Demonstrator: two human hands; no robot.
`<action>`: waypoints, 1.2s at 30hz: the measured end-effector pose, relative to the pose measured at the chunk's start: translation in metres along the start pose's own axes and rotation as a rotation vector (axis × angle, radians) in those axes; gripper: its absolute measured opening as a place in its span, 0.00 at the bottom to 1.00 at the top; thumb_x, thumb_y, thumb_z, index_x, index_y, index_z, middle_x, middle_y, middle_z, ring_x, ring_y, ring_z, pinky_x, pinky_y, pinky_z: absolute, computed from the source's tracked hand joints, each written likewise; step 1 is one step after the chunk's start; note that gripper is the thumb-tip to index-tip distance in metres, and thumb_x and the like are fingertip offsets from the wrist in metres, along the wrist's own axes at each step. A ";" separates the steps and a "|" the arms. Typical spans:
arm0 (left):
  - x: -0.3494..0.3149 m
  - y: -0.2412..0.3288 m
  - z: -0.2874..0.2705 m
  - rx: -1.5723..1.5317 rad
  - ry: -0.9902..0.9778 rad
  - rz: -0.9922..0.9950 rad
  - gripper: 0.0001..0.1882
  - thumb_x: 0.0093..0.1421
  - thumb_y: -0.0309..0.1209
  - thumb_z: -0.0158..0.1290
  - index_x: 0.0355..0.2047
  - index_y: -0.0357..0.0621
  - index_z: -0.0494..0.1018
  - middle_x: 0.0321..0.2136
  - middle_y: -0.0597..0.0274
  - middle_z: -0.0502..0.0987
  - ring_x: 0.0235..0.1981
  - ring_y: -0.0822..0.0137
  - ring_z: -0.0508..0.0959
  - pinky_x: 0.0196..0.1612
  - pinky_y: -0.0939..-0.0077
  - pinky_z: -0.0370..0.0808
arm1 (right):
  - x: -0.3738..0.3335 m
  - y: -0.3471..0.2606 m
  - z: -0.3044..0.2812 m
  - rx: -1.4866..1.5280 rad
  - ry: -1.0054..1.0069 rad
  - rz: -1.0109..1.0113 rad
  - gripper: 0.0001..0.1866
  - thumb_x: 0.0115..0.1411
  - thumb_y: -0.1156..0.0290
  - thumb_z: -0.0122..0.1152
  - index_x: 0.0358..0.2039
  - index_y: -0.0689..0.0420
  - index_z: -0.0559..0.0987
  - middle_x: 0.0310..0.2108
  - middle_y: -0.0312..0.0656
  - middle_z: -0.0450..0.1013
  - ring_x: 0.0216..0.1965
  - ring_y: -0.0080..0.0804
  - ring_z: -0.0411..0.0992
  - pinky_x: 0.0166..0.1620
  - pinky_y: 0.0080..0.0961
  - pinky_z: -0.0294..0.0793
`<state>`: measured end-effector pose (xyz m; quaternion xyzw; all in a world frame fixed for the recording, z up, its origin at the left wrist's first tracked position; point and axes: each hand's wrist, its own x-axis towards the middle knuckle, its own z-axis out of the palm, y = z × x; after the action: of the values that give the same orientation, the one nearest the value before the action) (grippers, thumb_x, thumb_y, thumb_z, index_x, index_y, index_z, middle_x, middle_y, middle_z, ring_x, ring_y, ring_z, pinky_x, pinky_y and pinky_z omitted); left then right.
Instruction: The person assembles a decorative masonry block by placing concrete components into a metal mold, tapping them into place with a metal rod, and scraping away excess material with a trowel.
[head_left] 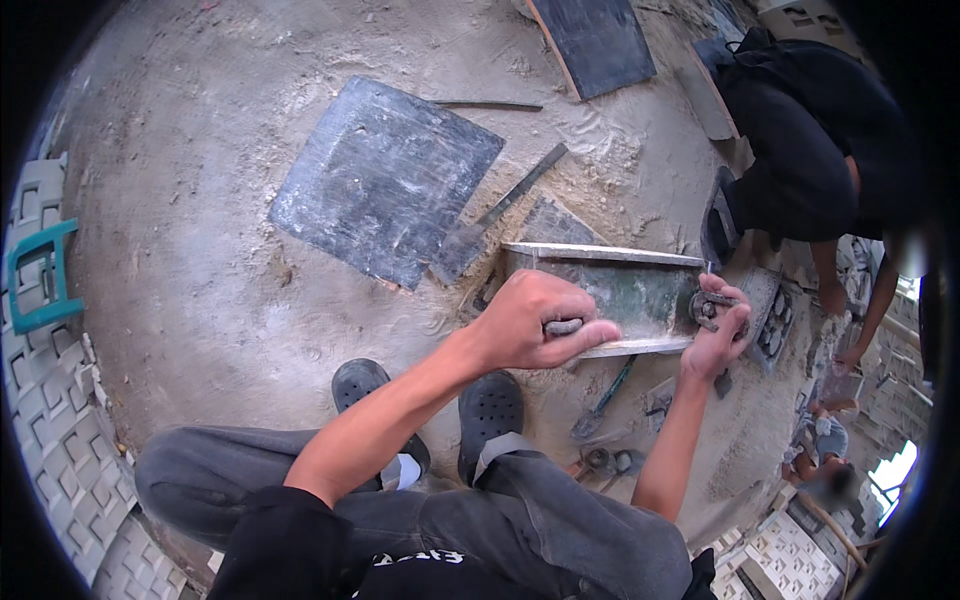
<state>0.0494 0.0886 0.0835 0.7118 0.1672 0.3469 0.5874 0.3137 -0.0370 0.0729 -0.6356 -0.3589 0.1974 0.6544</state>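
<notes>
A long trough-like metal mould [625, 288] with greenish inner walls and pale, dusty rims lies in front of me. My left hand [540, 318] is closed in a fist over its left end, and the rounded grey tip of a handle [563, 327] pokes out beside the thumb. At the mould's right end, my right hand [722, 335] curls its fingers round a dark metal fitting [708, 310]. My left palm and the rest of that handle are hidden.
Beyond the mould lie a dusty dark board [390, 180] and a flat-bladed scraper [500, 215]. A trowel [603, 400] rests nearer my feet. A co-worker in dark clothes [820, 140] crouches at the right. Patterned blocks [60, 430] and a teal stool [42, 275] line the left.
</notes>
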 end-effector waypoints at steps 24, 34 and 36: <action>-0.070 0.040 0.109 0.126 0.406 -0.008 0.10 0.54 0.23 0.61 0.19 0.41 0.71 0.16 0.61 0.70 0.18 0.59 0.72 0.24 0.66 0.66 | 0.043 -0.011 -0.003 0.230 -0.362 0.093 0.14 0.63 0.74 0.47 0.20 0.63 0.67 0.20 0.43 0.67 0.23 0.31 0.65 0.35 0.34 0.71; -0.084 0.047 0.110 0.247 0.356 -0.012 0.16 0.54 0.33 0.63 0.18 0.46 0.68 0.16 0.64 0.66 0.19 0.62 0.70 0.25 0.69 0.66 | 0.067 -0.011 0.064 0.246 -0.565 0.122 0.15 0.63 0.71 0.50 0.19 0.63 0.69 0.18 0.44 0.67 0.23 0.32 0.65 0.34 0.34 0.70; -0.082 0.047 0.109 0.206 0.346 0.018 0.15 0.54 0.32 0.64 0.18 0.46 0.68 0.16 0.64 0.67 0.19 0.61 0.71 0.25 0.68 0.67 | 0.069 -0.010 0.059 0.241 -0.608 0.095 0.17 0.63 0.65 0.52 0.21 0.63 0.70 0.20 0.44 0.69 0.25 0.33 0.67 0.37 0.34 0.71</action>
<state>0.0586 -0.0547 0.0968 0.6994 0.2937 0.4504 0.4709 0.3148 0.0518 0.0938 -0.4814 -0.4819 0.4495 0.5779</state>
